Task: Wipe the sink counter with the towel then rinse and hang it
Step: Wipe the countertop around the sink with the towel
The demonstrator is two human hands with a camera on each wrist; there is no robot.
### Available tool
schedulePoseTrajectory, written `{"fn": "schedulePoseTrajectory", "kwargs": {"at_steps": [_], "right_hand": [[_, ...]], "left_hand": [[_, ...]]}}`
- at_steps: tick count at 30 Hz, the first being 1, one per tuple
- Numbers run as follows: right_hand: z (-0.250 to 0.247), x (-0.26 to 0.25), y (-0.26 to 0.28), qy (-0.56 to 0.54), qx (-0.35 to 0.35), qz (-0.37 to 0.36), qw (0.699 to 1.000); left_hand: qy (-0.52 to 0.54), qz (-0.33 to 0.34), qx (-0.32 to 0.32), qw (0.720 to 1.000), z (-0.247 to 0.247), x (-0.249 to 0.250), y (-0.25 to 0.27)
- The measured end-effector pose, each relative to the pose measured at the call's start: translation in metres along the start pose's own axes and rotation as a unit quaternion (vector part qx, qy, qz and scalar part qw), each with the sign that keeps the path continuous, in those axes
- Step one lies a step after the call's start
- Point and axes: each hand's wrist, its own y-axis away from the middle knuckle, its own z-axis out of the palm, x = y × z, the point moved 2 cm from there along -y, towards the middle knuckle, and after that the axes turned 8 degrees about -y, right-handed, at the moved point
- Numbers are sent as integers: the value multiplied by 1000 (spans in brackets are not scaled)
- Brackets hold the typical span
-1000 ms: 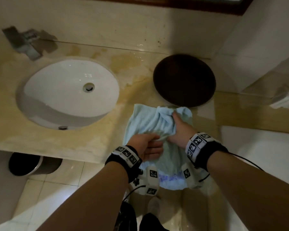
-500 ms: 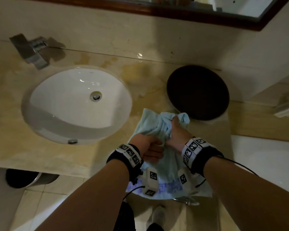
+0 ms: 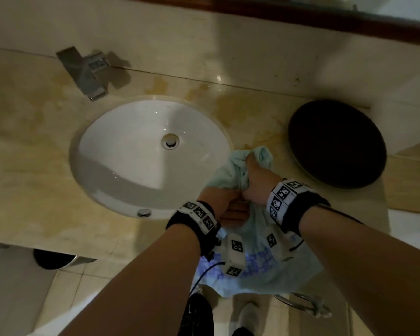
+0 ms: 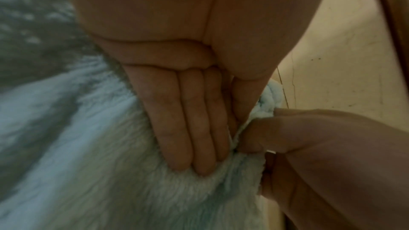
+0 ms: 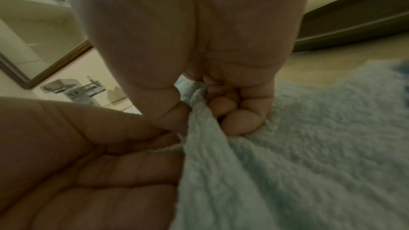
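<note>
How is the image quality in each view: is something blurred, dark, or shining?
Head view: dim, small glints in the sink, faucet motion-smeared. Left wrist view: towel soft, left edge dark and blurred. Right wrist view: dim, right hand close and unsharp.

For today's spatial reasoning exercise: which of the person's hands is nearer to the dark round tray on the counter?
Right. The right hand grips the towel just left of the dark round tray; the left hand holds it further left, nearer the person.

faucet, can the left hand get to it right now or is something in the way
Probably not at once: the left hand grips the towel alongside the right hand. The faucet stands across the sink, nothing between.
</note>
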Motion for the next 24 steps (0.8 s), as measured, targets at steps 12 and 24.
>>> {"fn": "schedulePoseTrajectory", "kwargs": {"at_steps": [12,24], "right_hand": [[22,2,25,-43,-30,-116,992],[-54,33,138,-28,56,-79,995]], "left_hand": [[-59,53,71,994,-1,-25,19],[-526,144,271,793,40,-52,88]]}}
